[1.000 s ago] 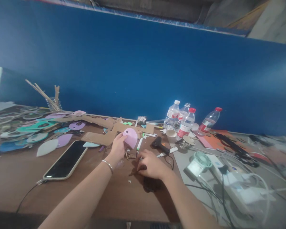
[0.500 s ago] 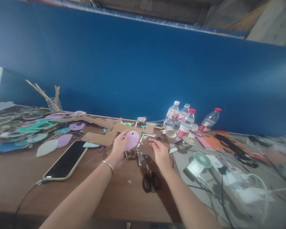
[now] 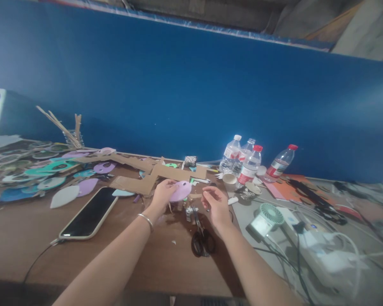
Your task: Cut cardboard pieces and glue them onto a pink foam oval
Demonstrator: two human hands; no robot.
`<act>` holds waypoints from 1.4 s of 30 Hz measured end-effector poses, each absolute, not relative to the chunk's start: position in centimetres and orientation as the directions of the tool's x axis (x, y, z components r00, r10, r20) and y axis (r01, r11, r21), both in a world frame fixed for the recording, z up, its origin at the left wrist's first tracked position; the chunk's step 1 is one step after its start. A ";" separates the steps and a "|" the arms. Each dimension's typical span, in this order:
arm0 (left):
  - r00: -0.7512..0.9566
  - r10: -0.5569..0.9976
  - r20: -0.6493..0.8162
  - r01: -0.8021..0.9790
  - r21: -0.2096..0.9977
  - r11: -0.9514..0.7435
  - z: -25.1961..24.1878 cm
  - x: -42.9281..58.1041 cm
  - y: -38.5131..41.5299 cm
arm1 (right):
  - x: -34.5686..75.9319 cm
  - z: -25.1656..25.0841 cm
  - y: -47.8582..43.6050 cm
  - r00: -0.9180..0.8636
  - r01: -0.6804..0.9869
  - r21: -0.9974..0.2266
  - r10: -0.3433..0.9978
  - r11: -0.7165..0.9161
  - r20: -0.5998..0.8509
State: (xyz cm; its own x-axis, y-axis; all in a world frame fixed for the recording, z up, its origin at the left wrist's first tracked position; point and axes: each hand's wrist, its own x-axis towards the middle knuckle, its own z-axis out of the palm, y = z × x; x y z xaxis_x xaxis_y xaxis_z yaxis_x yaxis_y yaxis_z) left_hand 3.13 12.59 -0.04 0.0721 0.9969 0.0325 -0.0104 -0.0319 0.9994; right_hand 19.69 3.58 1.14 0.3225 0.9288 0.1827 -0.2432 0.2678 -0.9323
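Note:
My left hand (image 3: pixel 164 196) grips a purple rounded cut-out (image 3: pixel 181 191) by its left side. A small dark hole shows near the cut-out's upper right edge. My right hand (image 3: pixel 216 205) is a little to the right, its thumb and fingertips drawn together. Between the cut-out and the right fingertips lies a short tan strip (image 3: pixel 196 196); whether those fingers grip it, I cannot tell. Below the hands, scissors with black handles (image 3: pixel 201 242) rest on the brown table, beside a small black-and-white patterned piece (image 3: pixel 189 213).
Behind the hands lies zigzag brown cardboard (image 3: pixel 137 185). A phone (image 3: pixel 88 213) on a cable and piled coloured cut-outs (image 3: pixel 51 168) are to the left. Several plastic bottles (image 3: pixel 249 168), paper cups (image 3: pixel 229 178), a green fan (image 3: pixel 270 214) and a power strip (image 3: pixel 309 246) occupy the right.
The purple cut-out has tilted flatter and shifted slightly right in my left hand. My right hand's fingers have curled more, and the tan strip now shows between the hands.

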 end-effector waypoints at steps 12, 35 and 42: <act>0.238 0.952 -0.191 -0.081 0.973 0.216 1.2 2.9 12.1 | 20.0 1.6 3.5 0.369 0.005 -0.913 0.848 0.408 0.381; 0.453 0.860 -0.236 0.218 0.964 0.150 0.5 2.9 12.0 | 19.1 1.8 2.6 0.141 0.103 -0.944 0.935 0.312 0.325; 0.452 0.853 -0.261 0.184 0.963 0.197 1.0 3.0 11.5 | 19.0 1.9 2.4 0.112 0.062 -0.955 0.949 0.290 0.295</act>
